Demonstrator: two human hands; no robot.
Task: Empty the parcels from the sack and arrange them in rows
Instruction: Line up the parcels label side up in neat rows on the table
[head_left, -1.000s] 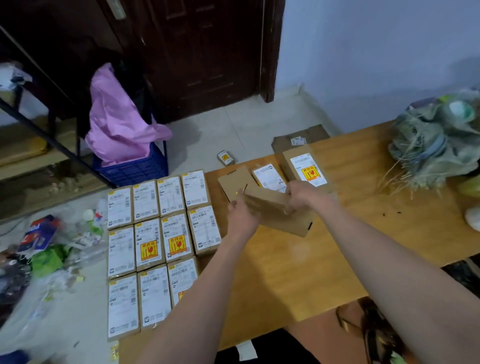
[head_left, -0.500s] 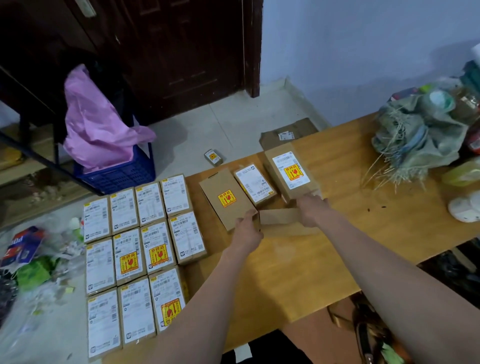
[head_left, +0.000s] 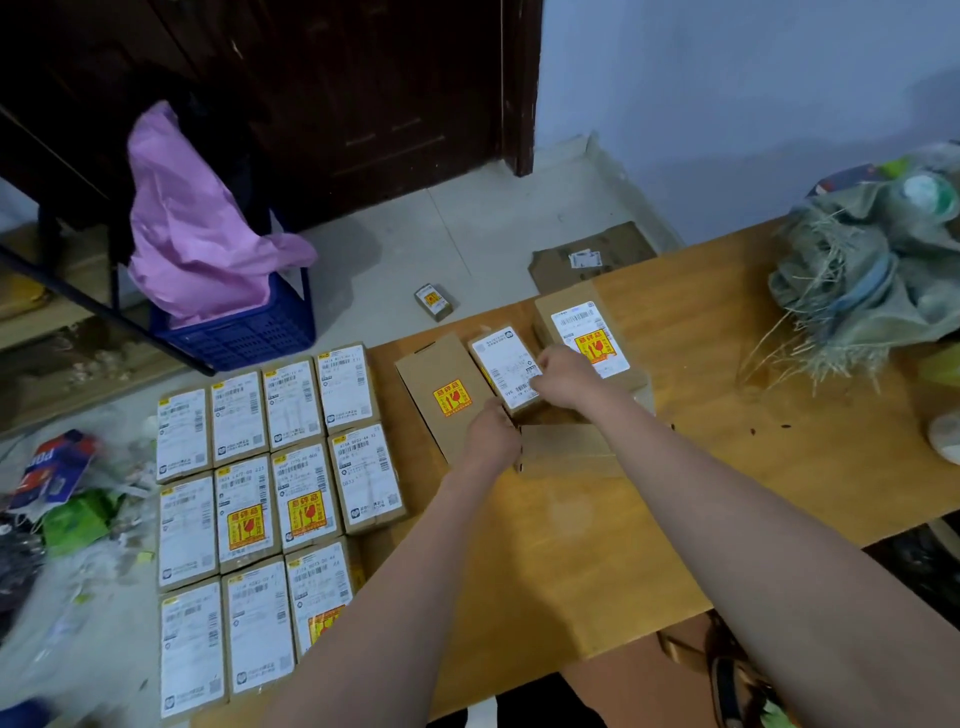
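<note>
Several white-labelled parcels (head_left: 270, 509) lie in neat rows on the left part of the wooden table (head_left: 727, 467). Behind my hands sit a brown parcel with a yellow sticker (head_left: 441, 395), a small white-labelled parcel (head_left: 506, 364) and a larger labelled parcel (head_left: 587, 332). A plain brown parcel (head_left: 566, 449) lies flat in front of them. My left hand (head_left: 491, 436) grips its left end. My right hand (head_left: 563, 376) is curled on the near right corner of the small white-labelled parcel. The crumpled grey-green sack (head_left: 872, 280) rests at the table's far right.
On the floor behind the table are a blue crate (head_left: 244, 332) holding a pink bag (head_left: 197, 223), a small stickered box (head_left: 434, 301) and flat cardboard (head_left: 592, 254). Plastic litter (head_left: 62, 493) lies left of the table. A dark door stands at the back.
The plain brown parcel went from held in the air down onto the table. My right hand left its right end and moved up to the small white-labelled parcel.
</note>
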